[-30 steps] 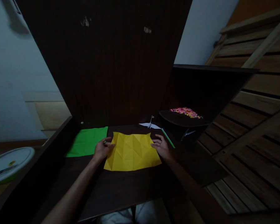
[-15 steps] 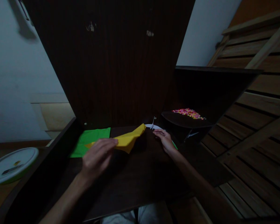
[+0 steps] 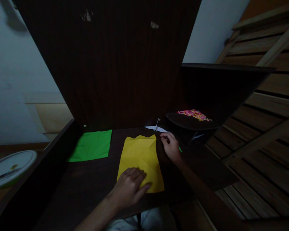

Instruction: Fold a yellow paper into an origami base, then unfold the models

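Yellow sheet (image 3: 139,154), creased, lies spread on the dark tabletop (image 3: 86,189), its far edge wavy; half a second ago I had it lifted and aslant in the left hand. That left hand (image 3: 131,184) is now lower and nearer the front edge, laid over the sheet's near part, fingers extended, pinching nothing I can see. Right hand (image 3: 170,146) sits just beyond the sheet's right edge, fingers loosely curled, no object visible in it. White paper bird (image 3: 156,129) stands behind, near that hand. Green sheet (image 3: 93,146), in view whole again, lies apart at left. Colourful bits (image 3: 194,114) are heaped on the shelf (image 3: 174,119).
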`<state>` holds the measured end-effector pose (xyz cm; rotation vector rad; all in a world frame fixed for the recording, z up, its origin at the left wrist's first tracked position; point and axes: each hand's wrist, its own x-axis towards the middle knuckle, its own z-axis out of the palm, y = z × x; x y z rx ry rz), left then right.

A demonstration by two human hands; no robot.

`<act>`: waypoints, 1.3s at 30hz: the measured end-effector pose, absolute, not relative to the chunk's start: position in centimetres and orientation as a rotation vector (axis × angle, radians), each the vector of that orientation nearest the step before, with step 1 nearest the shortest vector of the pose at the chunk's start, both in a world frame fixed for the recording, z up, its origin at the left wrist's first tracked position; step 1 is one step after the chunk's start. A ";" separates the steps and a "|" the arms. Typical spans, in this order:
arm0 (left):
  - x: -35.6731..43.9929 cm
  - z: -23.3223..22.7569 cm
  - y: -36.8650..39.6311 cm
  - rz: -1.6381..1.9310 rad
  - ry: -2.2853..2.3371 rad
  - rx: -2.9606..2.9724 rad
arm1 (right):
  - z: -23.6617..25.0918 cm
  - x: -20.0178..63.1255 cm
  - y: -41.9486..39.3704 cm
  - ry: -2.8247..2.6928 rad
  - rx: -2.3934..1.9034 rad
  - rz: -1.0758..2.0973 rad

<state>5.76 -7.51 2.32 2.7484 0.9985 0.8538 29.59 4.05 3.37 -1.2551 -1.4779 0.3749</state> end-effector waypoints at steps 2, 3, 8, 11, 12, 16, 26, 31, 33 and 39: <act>5.4 3.1 -5.5 0.786 1.172 2.684 | 3.9 28.7 3.4 -1.643 -1.262 0.227; 5.3 3.3 -4.4 0.776 1.268 2.662 | 3.9 28.0 3.2 -1.717 -1.273 0.204; 5.2 1.2 0.2 0.626 1.465 2.685 | 1.6 24.3 2.9 -2.157 -1.335 0.244; 5.2 -1.3 0.8 0.489 1.506 2.668 | -1.1 23.5 3.4 -2.333 -1.463 0.234; 5.1 -2.1 0.8 0.473 1.535 2.661 | -1.9 23.5 3.6 -2.372 -1.487 0.218; 4.8 -3.8 0.4 0.441 1.594 2.689 | -3.5 24.0 4.3 -2.440 -1.492 0.148; 5.0 -3.8 -1.3 0.457 1.491 2.783 | -3.5 24.0 7.6 -2.449 -1.535 0.165; 3.6 -3.3 -4.2 0.436 1.326 2.829 | -3.3 24.4 8.4 -2.445 -1.480 0.152; 3.3 -3.2 -5.0 0.427 1.340 2.809 | -3.1 24.3 8.1 -2.443 -1.428 0.132; 3.2 -3.3 -5.2 0.415 1.389 2.783 | -2.8 24.7 4.5 -2.503 -1.155 0.142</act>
